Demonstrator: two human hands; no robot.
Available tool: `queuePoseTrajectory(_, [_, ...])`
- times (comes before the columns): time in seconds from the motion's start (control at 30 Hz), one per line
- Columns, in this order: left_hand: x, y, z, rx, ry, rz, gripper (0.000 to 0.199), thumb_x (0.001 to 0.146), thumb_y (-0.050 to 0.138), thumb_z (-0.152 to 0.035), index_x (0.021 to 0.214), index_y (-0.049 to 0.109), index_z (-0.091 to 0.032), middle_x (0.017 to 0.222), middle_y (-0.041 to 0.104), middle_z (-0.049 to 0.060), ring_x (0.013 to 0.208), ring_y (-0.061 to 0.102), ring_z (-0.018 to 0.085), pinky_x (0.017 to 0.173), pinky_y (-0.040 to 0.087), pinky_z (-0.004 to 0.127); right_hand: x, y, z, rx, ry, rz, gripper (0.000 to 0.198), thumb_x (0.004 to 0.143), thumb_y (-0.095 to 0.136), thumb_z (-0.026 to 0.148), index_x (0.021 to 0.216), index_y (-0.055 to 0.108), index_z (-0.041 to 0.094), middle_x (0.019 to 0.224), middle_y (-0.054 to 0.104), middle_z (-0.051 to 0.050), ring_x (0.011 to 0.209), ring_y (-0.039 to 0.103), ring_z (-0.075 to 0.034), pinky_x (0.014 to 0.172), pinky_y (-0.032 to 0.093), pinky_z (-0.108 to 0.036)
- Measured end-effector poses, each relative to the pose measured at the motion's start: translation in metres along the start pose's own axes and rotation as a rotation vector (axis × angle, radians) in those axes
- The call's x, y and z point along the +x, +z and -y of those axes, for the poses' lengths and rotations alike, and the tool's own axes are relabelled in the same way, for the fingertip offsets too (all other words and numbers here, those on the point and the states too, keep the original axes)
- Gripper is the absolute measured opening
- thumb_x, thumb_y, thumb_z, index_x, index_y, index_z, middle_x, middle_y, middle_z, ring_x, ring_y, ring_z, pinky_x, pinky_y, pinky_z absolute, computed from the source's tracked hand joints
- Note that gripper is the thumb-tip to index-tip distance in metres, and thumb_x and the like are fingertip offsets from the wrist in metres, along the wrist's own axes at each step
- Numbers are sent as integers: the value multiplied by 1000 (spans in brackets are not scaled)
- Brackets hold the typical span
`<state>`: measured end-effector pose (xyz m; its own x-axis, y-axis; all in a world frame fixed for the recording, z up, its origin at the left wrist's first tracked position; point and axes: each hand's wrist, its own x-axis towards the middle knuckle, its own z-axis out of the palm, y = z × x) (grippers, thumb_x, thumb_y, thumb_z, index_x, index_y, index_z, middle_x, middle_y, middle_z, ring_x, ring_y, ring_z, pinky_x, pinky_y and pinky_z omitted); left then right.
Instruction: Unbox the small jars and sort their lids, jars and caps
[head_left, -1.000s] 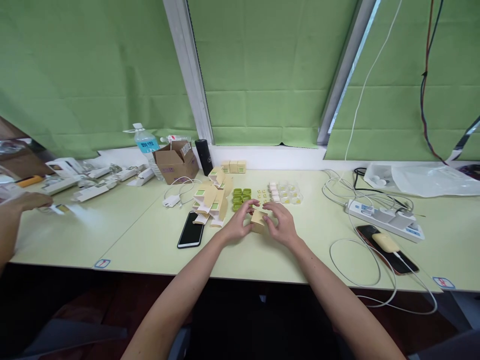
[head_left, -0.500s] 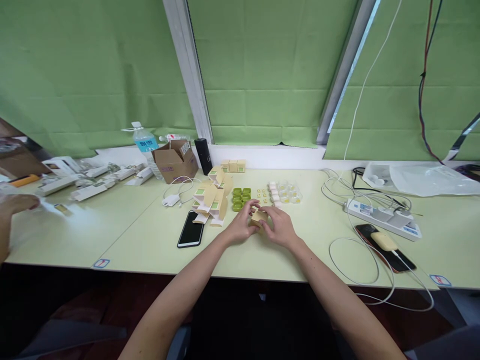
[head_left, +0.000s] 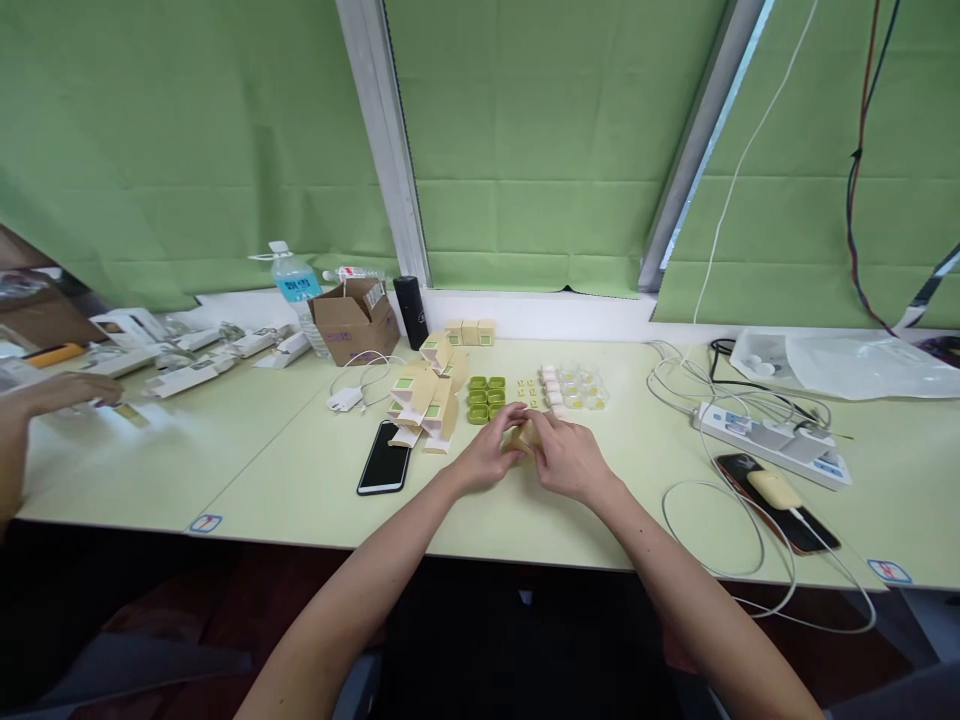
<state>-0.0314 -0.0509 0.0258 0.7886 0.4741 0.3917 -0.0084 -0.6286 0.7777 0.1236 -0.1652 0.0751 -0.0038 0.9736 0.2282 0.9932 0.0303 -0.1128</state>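
Between my two hands is a small pale-yellow cardboard box [head_left: 523, 436], mostly covered by my fingers. My left hand [head_left: 485, 455] grips its left side, while my right hand [head_left: 568, 455] closes on its right side and top. Just beyond them stand several green square cups [head_left: 478, 397] in two columns. Tiny yellow pieces [head_left: 523, 391] lie to the right of the cups, followed by a row of pinkish-white pieces [head_left: 551, 385] and clear plastic cups [head_left: 583, 387]. Left of the cups is a pile of unfolded yellow cartons [head_left: 420, 400].
A black phone [head_left: 384, 458] lies left of my forearm. Behind are finished-looking small boxes [head_left: 470, 332], an open brown carton [head_left: 355, 322] and a water bottle [head_left: 296, 290]. A power strip [head_left: 772, 442] and loose cables occupy the right. Another person's hand [head_left: 67, 392] is at far left.
My right hand has turned over the small box, with its fingers now covering more of it. The other person's hand has moved right at far left. The view has shifted slightly.
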Motion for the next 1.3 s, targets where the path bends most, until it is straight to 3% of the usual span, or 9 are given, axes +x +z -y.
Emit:
queuePoseTrajectory(0.23, [2,10,-8,120,-23,81,100,84,66,-16,162,4,-28,154,47,18,135,55,34,110,47,54,2,3,8,-11,43,4,78,74,58,13,148,33,17,111,69,-18,78,71,-29,62,48,-36])
queuePoseTrajectory(0.4, [5,19,4,250,-38,64,105,83,60,-10,162,-7,-25,154,47,20,130,58,35,102,50,54,7,6,13,13,88,-13,68,78,54,14,143,36,14,112,67,-21,79,70,-30,62,48,-36])
queuePoseTrajectory(0.6, [5,13,7,308,-21,-32,92,85,68,-22,160,15,-26,157,44,15,150,33,34,119,32,57,23,17,-18,357,114,-181,53,82,47,15,134,37,18,78,66,-4,62,64,-23,56,46,-32])
queuePoseTrajectory(0.73, [4,8,7,241,-70,-76,81,88,67,-26,155,21,-26,156,44,14,148,36,32,119,34,54,30,39,-41,844,197,-458,37,94,47,33,128,36,23,103,68,-8,64,66,-18,53,54,-30])
queuePoseTrajectory(0.83, [4,5,8,199,-115,-102,71,88,68,-29,149,31,-26,148,51,14,135,52,31,111,44,51,29,50,-46,978,212,-540,39,95,52,43,127,37,26,120,65,-12,65,67,-15,53,57,-29])
queuePoseTrajectory(0.97, [6,2,8,228,-164,-110,52,86,69,-34,131,44,-25,123,64,9,111,64,29,95,52,47,25,52,-45,822,163,-585,30,98,50,39,124,46,25,127,61,-12,74,66,-16,57,58,-30])
queuePoseTrajectory(1.07, [6,1,7,245,-149,-99,42,86,70,-38,120,51,-24,112,66,6,101,65,26,88,53,43,23,53,-47,587,86,-658,20,97,47,26,113,60,24,128,57,-13,104,64,-24,73,61,-37])
queuePoseTrajectory(1.17, [6,1,5,260,-107,-75,37,87,69,-38,117,54,-23,109,67,6,100,66,26,88,53,42,22,54,-49,366,-28,-676,32,88,45,7,97,70,25,131,53,-12,126,51,-29,93,56,-48])
queuePoseTrajectory(1.3, [7,0,3,265,-72,-49,44,89,68,-37,129,55,-24,119,68,7,105,66,27,92,54,43,20,52,-46,234,-120,-664,43,78,47,-2,95,74,26,134,51,-10,135,39,-32,106,48,-57])
